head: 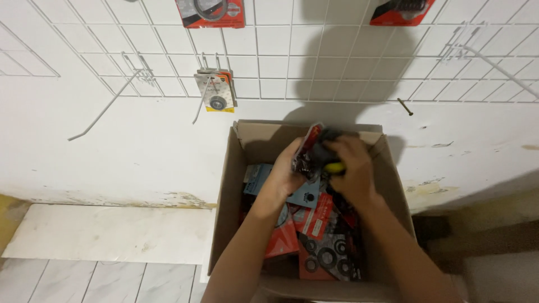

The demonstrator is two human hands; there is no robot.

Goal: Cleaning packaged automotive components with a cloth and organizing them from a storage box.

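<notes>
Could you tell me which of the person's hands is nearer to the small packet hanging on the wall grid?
Left. The left hand is lower right of the hanging packet, over the cardboard box; the right hand is farther right, beyond the left.

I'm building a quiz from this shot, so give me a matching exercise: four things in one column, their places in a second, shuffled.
Things:
1. open brown cardboard box
2. small carded pack with a black ring
3. dark plastic packet with yellow inside
4. long white wire hook

Places:
A. jutting from the wall grid, bare
B. in the grip of the left hand and right hand
C. hanging on the wall grid
D. standing against the wall

Pairs: 1-D, 2-C, 3-B, 4-A
</notes>
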